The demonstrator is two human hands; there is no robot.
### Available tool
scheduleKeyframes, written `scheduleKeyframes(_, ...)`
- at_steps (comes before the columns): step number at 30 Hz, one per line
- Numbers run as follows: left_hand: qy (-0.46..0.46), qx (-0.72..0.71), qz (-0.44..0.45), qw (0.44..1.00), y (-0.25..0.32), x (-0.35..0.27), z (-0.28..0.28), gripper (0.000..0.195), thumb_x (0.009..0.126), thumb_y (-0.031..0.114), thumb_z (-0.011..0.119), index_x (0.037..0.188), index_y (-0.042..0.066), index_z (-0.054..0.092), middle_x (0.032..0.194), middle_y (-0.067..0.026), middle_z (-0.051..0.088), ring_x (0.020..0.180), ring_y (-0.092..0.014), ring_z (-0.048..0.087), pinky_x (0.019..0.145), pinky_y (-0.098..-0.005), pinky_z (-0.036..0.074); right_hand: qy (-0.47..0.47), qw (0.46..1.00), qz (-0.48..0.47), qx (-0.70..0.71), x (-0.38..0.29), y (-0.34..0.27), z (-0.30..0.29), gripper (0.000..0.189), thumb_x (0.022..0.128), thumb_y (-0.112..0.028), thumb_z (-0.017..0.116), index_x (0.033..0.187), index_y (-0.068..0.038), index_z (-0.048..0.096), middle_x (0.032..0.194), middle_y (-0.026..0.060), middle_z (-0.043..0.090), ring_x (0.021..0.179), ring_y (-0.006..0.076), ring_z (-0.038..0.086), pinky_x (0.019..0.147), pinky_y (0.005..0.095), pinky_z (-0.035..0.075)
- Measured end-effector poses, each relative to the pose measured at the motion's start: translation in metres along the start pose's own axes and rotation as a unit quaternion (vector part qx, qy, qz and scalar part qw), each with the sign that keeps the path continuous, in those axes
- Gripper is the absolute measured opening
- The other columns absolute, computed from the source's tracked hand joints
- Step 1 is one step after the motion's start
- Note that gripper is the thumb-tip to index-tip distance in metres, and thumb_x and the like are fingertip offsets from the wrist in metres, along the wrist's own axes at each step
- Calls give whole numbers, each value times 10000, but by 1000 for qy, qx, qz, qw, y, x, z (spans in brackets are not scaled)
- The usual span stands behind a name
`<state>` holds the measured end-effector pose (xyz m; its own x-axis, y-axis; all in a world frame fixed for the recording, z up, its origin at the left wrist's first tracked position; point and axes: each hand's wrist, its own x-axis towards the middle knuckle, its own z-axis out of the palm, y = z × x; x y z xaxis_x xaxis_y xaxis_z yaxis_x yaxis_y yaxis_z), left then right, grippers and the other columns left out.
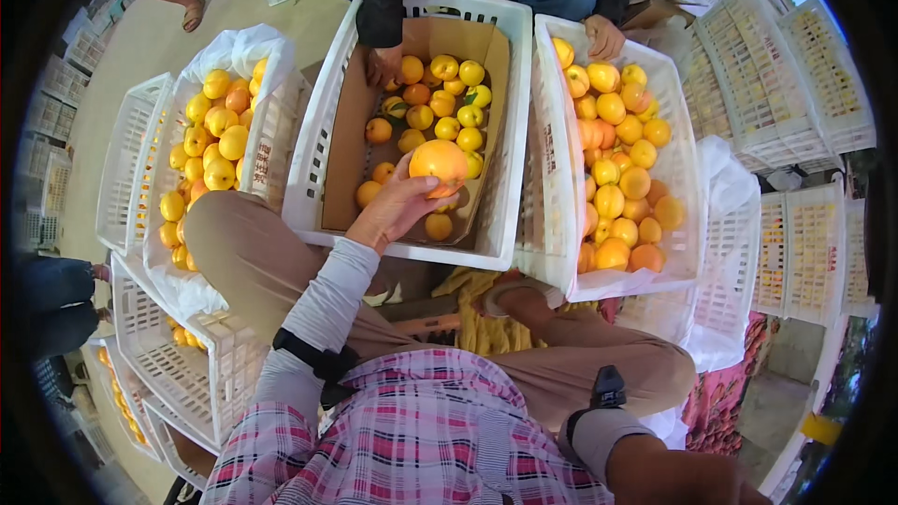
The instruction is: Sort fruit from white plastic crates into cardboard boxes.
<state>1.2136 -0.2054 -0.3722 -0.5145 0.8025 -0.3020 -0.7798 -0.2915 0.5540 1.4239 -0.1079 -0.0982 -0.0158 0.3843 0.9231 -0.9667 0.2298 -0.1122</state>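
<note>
My left hand (pixel 400 207) grips a large orange (pixel 438 167) above the near part of the middle crate. That white plastic crate (pixel 410 252) is lined with brown cardboard (pixel 351 186) and holds several yellow and orange citrus fruits (pixel 419 117), some with green leaves. My right hand (pixel 691 473) shows only in part at the bottom right; its fingers are cut off by the frame, so what it holds cannot be seen. Across from me, another person's hand (pixel 384 66) reaches into the middle crate among the fruit.
A right crate (pixel 561 231) and a left crate (pixel 270 144), lined with white plastic, are heaped with oranges. The other person's second hand (pixel 603 37) rests on the right crate's rim. Stacked crates (pixel 754 77) stand at the right. My knees flank the middle crate.
</note>
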Motion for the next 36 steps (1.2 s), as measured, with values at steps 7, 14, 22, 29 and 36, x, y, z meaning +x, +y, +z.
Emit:
scheduleKeyframes(7, 29, 95, 20, 995, 1, -10, 4, 796, 704, -4, 675, 1357, 78, 228, 1233, -149, 437, 1070, -283, 536, 927, -386, 448, -44, 998, -35, -23, -4, 5, 7, 201, 700, -39, 620, 876, -60, 524, 808, -9, 537, 769, 72, 554, 510, 202, 486)
scheduleKeyframes(14, 25, 348, 117, 930, -13, -8, 13, 826, 679, 47, 732, 1345, 60, 243, 1256, -107, 395, 1142, -216, 457, 939, -325, 433, -34, 999, -1, 14, -13, 8, 10, 163, 738, -66, 611, 862, -83, 507, 786, -12, 525, 760, 68, 546, 508, 208, 461)
scheduleKeyframes(22, 119, 509, 213, 826, -23, -6, 17, 828, 648, 41, 767, 1315, 35, 278, 1232, -111, 403, 1119, -210, 467, 925, -313, 436, -220, 934, 170, -223, -25, -4, -13, 254, 746, -149, 642, 953, -51, 531, 925, 83, 541, 861, 168, 545, 663, 289, 440)
scheduleKeyframes(29, 11, 292, 90, 952, -15, -31, 55, 758, 682, 153, 757, 1302, 4, 348, 1198, -111, 479, 1071, -185, 501, 924, -298, 414, -307, 638, 527, -470, -94, 44, -71, 688, 681, -182, 737, 1242, 18, 392, 1211, 243, 439, 1112, 382, 452, 924, 396, 397)
scheduleKeyframes(36, -156, 207, -75, 963, -31, -52, 114, 771, 784, 224, 663, 1396, 28, 235, 1302, -103, 402, 1192, -187, 411, 1003, -322, 338, -195, 679, 589, -394, -115, 28, -96, 766, 631, -213, 794, 1246, -17, 382, 1143, 178, 514, 1086, 280, 514, 920, 350, 409)
